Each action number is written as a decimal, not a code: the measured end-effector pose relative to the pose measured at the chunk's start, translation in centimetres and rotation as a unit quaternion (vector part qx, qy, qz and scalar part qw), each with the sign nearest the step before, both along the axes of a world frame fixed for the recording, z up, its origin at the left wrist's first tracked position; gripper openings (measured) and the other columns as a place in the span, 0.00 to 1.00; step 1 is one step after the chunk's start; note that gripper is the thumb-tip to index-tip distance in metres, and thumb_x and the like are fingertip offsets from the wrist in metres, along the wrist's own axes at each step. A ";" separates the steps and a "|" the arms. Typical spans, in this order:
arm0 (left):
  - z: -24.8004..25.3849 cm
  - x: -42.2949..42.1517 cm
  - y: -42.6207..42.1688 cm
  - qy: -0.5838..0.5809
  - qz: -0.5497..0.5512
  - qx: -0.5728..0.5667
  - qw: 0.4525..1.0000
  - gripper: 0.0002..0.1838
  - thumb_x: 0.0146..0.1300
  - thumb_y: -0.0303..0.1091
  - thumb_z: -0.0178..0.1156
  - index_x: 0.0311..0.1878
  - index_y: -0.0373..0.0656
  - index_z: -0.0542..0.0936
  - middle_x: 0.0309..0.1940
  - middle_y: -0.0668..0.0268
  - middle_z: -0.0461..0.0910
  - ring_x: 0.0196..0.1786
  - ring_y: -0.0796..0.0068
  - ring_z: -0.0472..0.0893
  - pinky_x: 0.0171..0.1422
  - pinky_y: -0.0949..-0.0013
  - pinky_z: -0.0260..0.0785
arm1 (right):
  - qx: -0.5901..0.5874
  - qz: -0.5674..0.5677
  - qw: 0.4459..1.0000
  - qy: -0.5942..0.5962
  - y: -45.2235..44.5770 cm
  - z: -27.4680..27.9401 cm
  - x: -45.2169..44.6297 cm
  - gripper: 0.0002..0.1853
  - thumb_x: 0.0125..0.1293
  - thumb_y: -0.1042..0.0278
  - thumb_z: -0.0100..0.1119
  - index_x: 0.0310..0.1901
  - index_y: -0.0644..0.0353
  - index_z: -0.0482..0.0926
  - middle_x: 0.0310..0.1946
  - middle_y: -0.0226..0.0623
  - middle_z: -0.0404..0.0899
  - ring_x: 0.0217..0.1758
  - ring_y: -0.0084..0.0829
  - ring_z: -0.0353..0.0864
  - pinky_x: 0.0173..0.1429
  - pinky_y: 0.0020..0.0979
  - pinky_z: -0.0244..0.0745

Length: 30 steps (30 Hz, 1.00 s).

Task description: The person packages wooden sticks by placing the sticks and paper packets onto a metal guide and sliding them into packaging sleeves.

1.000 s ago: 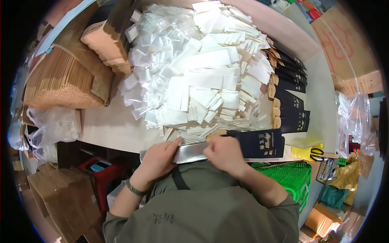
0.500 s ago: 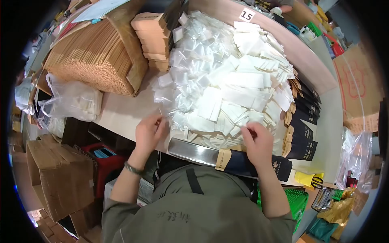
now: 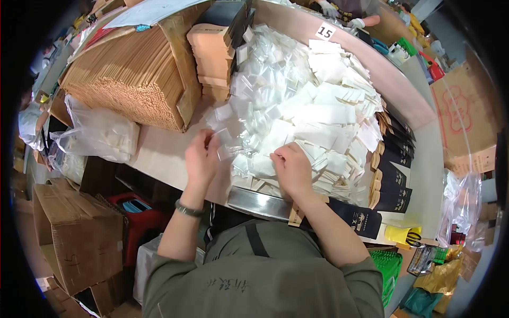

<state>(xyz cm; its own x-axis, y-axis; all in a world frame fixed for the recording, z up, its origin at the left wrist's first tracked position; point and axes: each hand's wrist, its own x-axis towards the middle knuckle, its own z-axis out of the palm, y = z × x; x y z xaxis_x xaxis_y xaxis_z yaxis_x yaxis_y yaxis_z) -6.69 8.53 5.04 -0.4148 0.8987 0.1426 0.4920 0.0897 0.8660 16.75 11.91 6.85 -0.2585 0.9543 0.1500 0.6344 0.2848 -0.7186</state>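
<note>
Left of the white packet pile [image 3: 339, 114]: left hand [image 3: 200, 160], fingers narrowed at a clear sachet [image 3: 225, 137]. Over the pile's near left part: right hand [image 3: 293, 169], thumb and forefinger close together beside a white packet [image 3: 262, 165]. Fingertips partly hidden; cannot tell whether either hand grips its piece. Judgement: pinch lightly by one edge, singly, since overlapped pieces may cling. Count: two hands; one polished metal strip [image 3: 260, 202] and one loose navy sleeve [image 3: 358, 218] on the pile's near side; one "15" card [image 3: 325, 31] beyond it. Sachets, packets: too overlapped to count.
</note>
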 end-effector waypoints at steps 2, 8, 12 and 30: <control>2.0 0.4 -3.6 -0.009 -0.061 -0.031 0.998 0.04 0.69 0.30 0.62 0.43 0.42 0.81 0.35 0.55 0.84 0.41 0.47 0.84 0.45 0.53 0.76 | -0.049 -0.048 0.997 0.039 -0.6 1.0 0.4 0.08 0.65 0.63 0.70 0.38 0.59 0.89 0.40 0.43 0.83 0.44 0.46 0.85 0.49 0.41 0.80; -1.8 7.7 -8.8 0.172 -0.255 0.054 0.950 0.09 0.63 0.31 0.71 0.42 0.44 0.81 0.31 0.60 0.78 0.36 0.52 0.81 0.40 0.55 0.74 | 0.014 -0.002 0.996 -0.088 1.0 -0.6 -1.8 0.08 0.67 0.64 0.65 0.37 0.60 0.87 0.41 0.42 0.82 0.45 0.48 0.83 0.48 0.46 0.79; 1.5 5.4 -8.5 0.077 -0.203 -0.024 0.976 0.11 0.63 0.34 0.72 0.45 0.43 0.83 0.39 0.59 0.83 0.39 0.54 0.84 0.43 0.59 0.77 | 0.143 0.135 0.980 -0.031 1.0 3.6 -0.2 0.06 0.64 0.67 0.66 0.34 0.60 0.85 0.40 0.38 0.82 0.48 0.46 0.82 0.51 0.44 0.79; 16.9 -16.5 12.3 0.473 -0.018 -0.027 0.880 0.17 0.68 0.44 0.62 0.41 0.39 0.88 0.37 0.43 0.86 0.45 0.40 0.86 0.50 0.43 0.78 | 0.069 0.243 0.960 -0.118 -7.5 -4.6 1.4 0.09 0.52 0.67 0.71 0.30 0.59 0.80 0.36 0.41 0.79 0.48 0.45 0.80 0.52 0.46 0.75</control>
<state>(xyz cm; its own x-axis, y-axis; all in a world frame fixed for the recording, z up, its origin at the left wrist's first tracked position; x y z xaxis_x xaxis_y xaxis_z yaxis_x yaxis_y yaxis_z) -23.19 20.88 21.98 -0.1038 0.9247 0.3662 0.9943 0.0873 0.0614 18.10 4.43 2.22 -0.7108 0.6874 0.1489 0.5427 0.6706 -0.5057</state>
